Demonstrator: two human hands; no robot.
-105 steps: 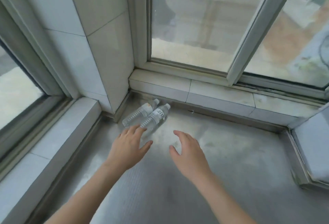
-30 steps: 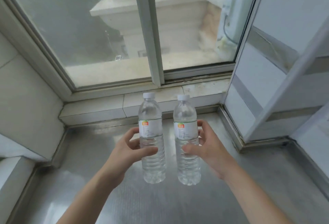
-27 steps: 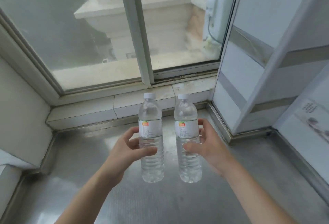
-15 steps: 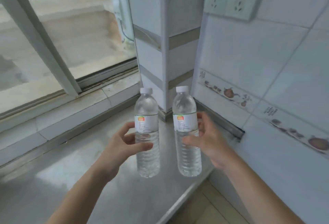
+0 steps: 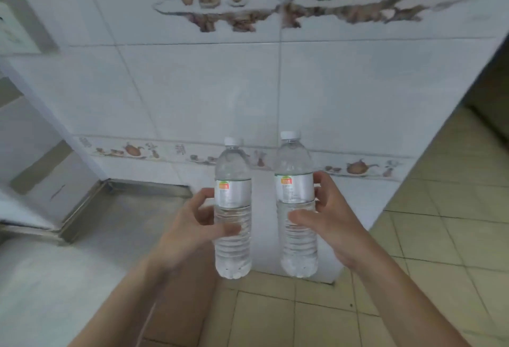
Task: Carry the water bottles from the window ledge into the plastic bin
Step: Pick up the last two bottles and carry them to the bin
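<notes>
Gone from view is the window; a white tiled wall [image 5: 192, 93] now fills twelve o'clock. Each grip curls round its own clear ribbed plastic water bottle: left hand [image 5: 190, 225] on the left bottle [image 5: 233, 209], right hand [image 5: 327, 217] on the right bottle [image 5: 297, 203], both upright, apart, over beige floor tiles [image 5: 413, 236]. Full, they likely feel heavy and slick; mid-body ribs suit holding. No bin shows.

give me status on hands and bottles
Left hand grips left bottle, right hand grips right bottle. Both upright, capped, apart. Bin not in view.
</notes>
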